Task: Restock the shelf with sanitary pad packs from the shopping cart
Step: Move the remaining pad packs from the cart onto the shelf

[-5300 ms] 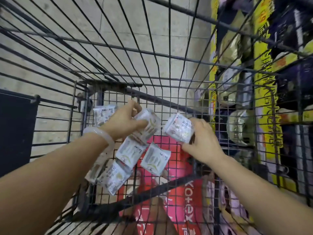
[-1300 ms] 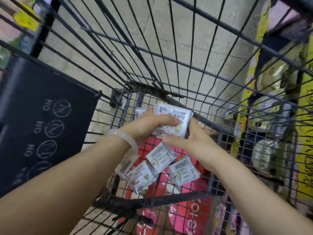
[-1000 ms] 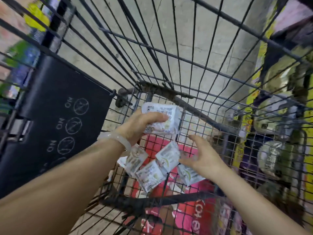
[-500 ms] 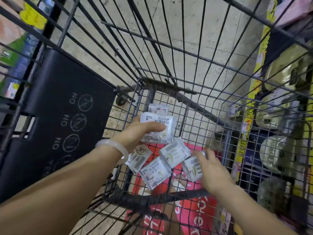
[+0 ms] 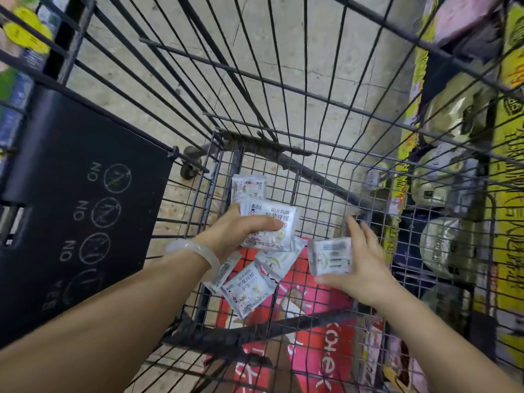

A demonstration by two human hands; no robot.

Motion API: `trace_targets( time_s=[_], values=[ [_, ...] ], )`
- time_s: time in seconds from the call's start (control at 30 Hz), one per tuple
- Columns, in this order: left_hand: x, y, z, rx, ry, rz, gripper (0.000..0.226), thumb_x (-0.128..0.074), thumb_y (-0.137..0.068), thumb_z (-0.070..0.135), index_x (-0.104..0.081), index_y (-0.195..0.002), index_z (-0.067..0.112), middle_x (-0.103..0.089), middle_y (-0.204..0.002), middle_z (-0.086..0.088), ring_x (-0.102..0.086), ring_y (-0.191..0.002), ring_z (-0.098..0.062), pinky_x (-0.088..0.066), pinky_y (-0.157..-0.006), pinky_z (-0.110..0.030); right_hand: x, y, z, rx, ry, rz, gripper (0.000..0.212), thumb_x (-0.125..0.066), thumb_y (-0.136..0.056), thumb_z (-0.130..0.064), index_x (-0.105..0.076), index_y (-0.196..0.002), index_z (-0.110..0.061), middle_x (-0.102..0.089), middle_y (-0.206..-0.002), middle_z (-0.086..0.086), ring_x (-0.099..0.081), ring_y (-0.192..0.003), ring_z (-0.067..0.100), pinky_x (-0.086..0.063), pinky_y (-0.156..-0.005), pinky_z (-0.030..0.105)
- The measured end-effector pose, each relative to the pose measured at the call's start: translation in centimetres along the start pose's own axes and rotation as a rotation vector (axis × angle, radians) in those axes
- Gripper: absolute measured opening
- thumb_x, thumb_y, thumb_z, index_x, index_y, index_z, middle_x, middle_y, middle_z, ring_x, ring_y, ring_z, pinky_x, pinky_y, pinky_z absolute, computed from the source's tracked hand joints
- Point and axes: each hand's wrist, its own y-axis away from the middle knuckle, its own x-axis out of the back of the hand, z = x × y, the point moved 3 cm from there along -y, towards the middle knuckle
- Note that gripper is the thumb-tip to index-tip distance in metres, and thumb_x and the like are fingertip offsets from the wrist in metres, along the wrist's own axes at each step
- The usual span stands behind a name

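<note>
Both arms reach down into a black wire shopping cart (image 5: 309, 97). My left hand (image 5: 241, 231) grips a stack of white sanitary pad packs (image 5: 272, 226), thumb across the top one. My right hand (image 5: 360, 262) holds another white pad pack (image 5: 330, 255) lifted off the bottom, barcode side up. Several more white packs (image 5: 249, 287) lie loose on the cart floor below my left hand, and one (image 5: 248, 188) stands behind the stack. A red and pink Kotex carton (image 5: 320, 321) lies under them.
A black child-seat flap with chalk-like "NO" signs (image 5: 82, 219) hangs at the cart's left side. Beyond the right wall stands a shelf with yellow price strips (image 5: 507, 222) and pale round packs (image 5: 442, 248). A tiled floor (image 5: 283, 52) shows through the bars.
My right hand passed a pack onto the left hand's stack, reached down among the loose packs, and now has lifted one of them. The left hand kept its stack.
</note>
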Motion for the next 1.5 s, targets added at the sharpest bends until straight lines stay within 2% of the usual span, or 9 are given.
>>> trace_targets(
  time_s=[0.2,0.43,0.57,0.73,0.9,1.03,1.13,1.33,1.5],
  values=[
    [-0.6,-0.3,0.8,-0.051,0.010,-0.012,0.116,-0.090,-0.043,0.055,-0.042,-0.137,0.006,-0.053,-0.135,-0.021,-0.053,-0.121,-0.042,-0.040,-0.104,-0.057,-0.2,-0.4,-0.8,-0.026,0.226,-0.084,0.113,-0.079,-0.072,-0.025,0.003,-0.149,-0.031,0.012,-0.158,0.005,0.003,-0.146,0.027,-0.017,-0.115,0.042],
    [0.2,1.2,2.4,-0.071,-0.048,0.010,0.106,-0.085,-0.038,0.056,-0.054,-0.127,0.009,-0.066,-0.116,-0.004,-0.058,-0.112,-0.025,-0.041,-0.103,-0.048,-1.4,0.0,0.4,-0.012,0.399,0.052,0.062,-0.058,-0.082,-0.008,-0.031,-0.136,-0.019,-0.032,-0.129,0.008,-0.056,-0.106,0.032,-0.050,-0.077,0.038],
    [0.7,1.3,1.8,-0.068,-0.035,0.008,0.065,-0.083,-0.059,0.041,-0.061,-0.117,0.020,-0.072,-0.105,0.003,-0.062,-0.106,-0.019,-0.044,-0.097,-0.043,0.1,0.6,0.5,0.005,0.035,0.171,0.066,-0.071,-0.074,-0.017,-0.038,-0.131,-0.018,-0.039,-0.122,0.006,-0.051,-0.106,0.026,-0.045,-0.082,0.034],
    [0.8,0.4,-0.5,0.018,-0.069,0.021,0.118,-0.087,-0.029,0.065,-0.048,-0.132,0.022,-0.065,-0.123,-0.001,-0.061,-0.113,-0.026,-0.046,-0.098,-0.052,3.0,2.2,-2.7,0.295,-0.381,0.211,0.067,-0.075,-0.069,-0.024,-0.042,-0.127,-0.034,-0.043,-0.120,-0.009,-0.049,-0.111,0.007,-0.041,-0.100,0.032],
    [-1.0,0.3,-0.4,0.017,-0.047,-0.003,0.108,-0.081,-0.046,0.069,-0.046,-0.137,0.022,-0.061,-0.130,-0.001,-0.061,-0.114,-0.021,-0.056,-0.089,-0.042,2.8,2.9,-5.7,0.425,-0.163,0.084,0.078,-0.071,-0.066,-0.028,-0.031,-0.130,-0.049,-0.039,-0.110,-0.010,-0.038,-0.105,-0.001,-0.033,-0.090,0.008],
    [-1.4,0.8,-0.2,0.006,-0.047,-0.048,0.069,-0.061,-0.070,0.072,-0.059,-0.124,0.029,-0.068,-0.119,0.004,-0.063,-0.109,-0.019,-0.055,-0.092,-0.041,2.7,2.8,-6.3,0.376,-0.120,0.070,0.084,-0.069,-0.071,-0.019,-0.028,-0.141,-0.042,-0.034,-0.109,-0.007,-0.039,-0.101,0.000,-0.029,-0.088,0.012],
    [-0.9,0.5,-0.6,0.002,-0.077,-0.042,0.087,-0.066,-0.058,0.079,-0.057,-0.128,0.028,-0.068,-0.121,0.004,-0.062,-0.113,-0.020,-0.051,-0.098,-0.044,2.4,3.0,-6.6,0.373,-0.034,0.045,0.082,-0.070,-0.072,-0.025,-0.028,-0.141,-0.036,-0.031,-0.110,-0.008,-0.038,-0.099,0.002,-0.031,-0.083,0.013],
    [-1.1,0.4,-1.1,-0.026,-0.045,-0.056,0.086,-0.079,-0.063,0.060,-0.053,-0.130,0.012,-0.072,-0.112,-0.007,-0.070,-0.098,-0.026,-0.056,-0.088,-0.045,1.6,3.4,-7.0,0.389,0.217,0.241,0.103,-0.049,-0.053,-0.081,-0.039,-0.136,-0.021,-0.032,-0.108,-0.008,-0.028,-0.105,0.009,-0.028,-0.093,0.024],
    [-0.9,0.2,-1.9,-0.078,-0.067,-0.031,0.092,-0.080,-0.061,0.062,-0.051,-0.130,0.010,-0.069,-0.117,-0.010,-0.066,-0.105,-0.032,-0.049,-0.095,-0.056,1.3,3.1,-7.3,0.285,0.125,0.127,0.075,-0.074,-0.066,-0.039,-0.035,-0.129,-0.033,-0.041,-0.111,-0.008,-0.040,-0.104,0.014,-0.038,-0.086,0.028]
  ],
)
